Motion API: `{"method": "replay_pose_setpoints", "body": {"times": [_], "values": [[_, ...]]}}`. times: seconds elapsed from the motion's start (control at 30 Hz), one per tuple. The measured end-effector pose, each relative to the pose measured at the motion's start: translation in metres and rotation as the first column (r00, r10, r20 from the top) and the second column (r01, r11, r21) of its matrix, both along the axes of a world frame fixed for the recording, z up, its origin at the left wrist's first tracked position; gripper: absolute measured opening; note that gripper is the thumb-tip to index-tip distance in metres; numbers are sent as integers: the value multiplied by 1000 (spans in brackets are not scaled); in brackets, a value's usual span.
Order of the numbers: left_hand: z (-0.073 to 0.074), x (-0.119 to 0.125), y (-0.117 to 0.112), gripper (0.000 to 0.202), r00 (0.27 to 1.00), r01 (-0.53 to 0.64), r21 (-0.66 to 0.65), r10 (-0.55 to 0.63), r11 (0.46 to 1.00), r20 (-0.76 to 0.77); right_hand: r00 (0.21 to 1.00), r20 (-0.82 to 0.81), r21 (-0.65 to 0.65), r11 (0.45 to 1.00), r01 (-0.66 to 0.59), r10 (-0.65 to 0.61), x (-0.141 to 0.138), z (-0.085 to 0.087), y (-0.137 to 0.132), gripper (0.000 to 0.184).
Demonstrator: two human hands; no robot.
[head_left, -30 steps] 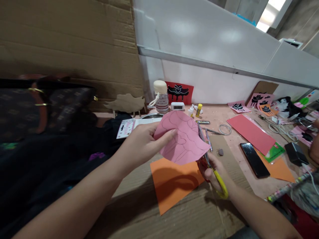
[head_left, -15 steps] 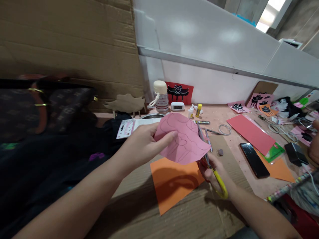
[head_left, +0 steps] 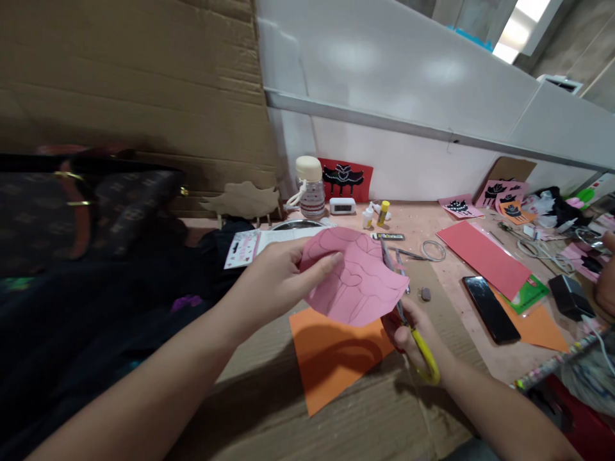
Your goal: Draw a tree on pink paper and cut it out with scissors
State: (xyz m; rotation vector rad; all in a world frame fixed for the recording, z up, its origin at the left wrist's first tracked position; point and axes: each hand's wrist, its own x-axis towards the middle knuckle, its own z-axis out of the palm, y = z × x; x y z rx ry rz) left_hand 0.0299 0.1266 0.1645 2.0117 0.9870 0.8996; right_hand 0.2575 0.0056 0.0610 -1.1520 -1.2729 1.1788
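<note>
My left hand (head_left: 293,272) pinches a pink sheet of paper (head_left: 358,288) at its left side, thumb on top and fingers underneath. Dark drawn outlines cover the sheet, and its right edge curves inward. My right hand (head_left: 408,326) is wrapped round yellow-handled scissors (head_left: 425,358). Their blades point up and away along the paper's right edge; whether they touch it I cannot tell. Below the pink sheet, an orange sheet (head_left: 331,365) lies on the cardboard (head_left: 259,410), with a shadow across it.
Behind stand a lidded bottle (head_left: 311,189), a small white digital clock (head_left: 342,205) and a glue stick (head_left: 383,213). To the right lie a red sheet (head_left: 485,256) and a black phone (head_left: 490,309). A dark patterned bag (head_left: 120,205) is at left. Another person's hand (head_left: 606,275) shows at the right edge.
The pink sheet has shifted slightly down and to the right, its near edge tipping lower. Both hands keep their grip and have barely moved.
</note>
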Motion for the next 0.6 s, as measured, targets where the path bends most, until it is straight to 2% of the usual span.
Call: {"method": "replay_pose_setpoints", "body": {"times": [0.2,0.5,0.6], "values": [[-2,1,0,36,999,-14,12,14,1000,-30,999,-49,-6,1000,-8,8,0,-1,-1,75],[-2,-1,2,42,995,9,-8,-10,1000,-102,997,-68,-39,998,44,-46,-4,-3,0,74],[-2,-1,2,45,994,12,-6,-12,1000,-107,998,-23,-17,998,54,-55,-4,-2,0,74]]}}
